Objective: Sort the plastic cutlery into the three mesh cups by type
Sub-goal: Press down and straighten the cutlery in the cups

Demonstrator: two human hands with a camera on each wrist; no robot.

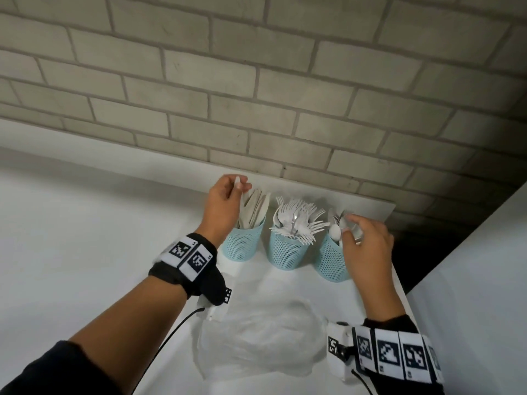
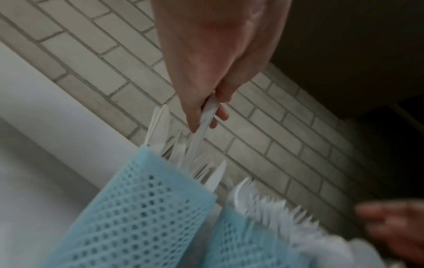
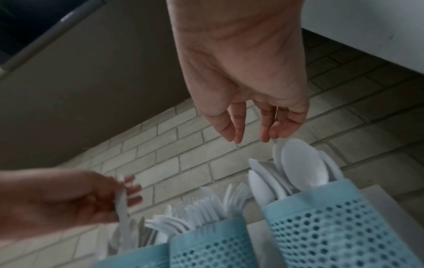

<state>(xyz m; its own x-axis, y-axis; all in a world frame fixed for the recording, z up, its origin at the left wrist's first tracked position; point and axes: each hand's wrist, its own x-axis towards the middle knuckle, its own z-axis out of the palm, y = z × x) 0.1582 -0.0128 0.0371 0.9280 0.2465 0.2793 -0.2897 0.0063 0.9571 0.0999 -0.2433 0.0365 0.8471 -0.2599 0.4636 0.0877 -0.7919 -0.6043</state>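
left hand [image 1: 225, 201]: a white knife [image 2: 204, 119] is being pinched in its grip above the left cup [image 1: 244, 240] | right hand [image 1: 368, 240]: fingers are being held loosely open, nothing gripped, over the right cup [image 1: 332, 260], lower right of frame

Three mesh cups [image 1: 291, 249] abreast before the brick wall [image 1: 256, 95]: knives [image 1: 255, 208] left, forks [image 1: 298, 220] middle, spoons [image 1: 336, 223] right.

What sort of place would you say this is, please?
Probably a break room or canteen counter: a white counter against a pale brick wall, with three blue mesh cups of plastic cutlery.
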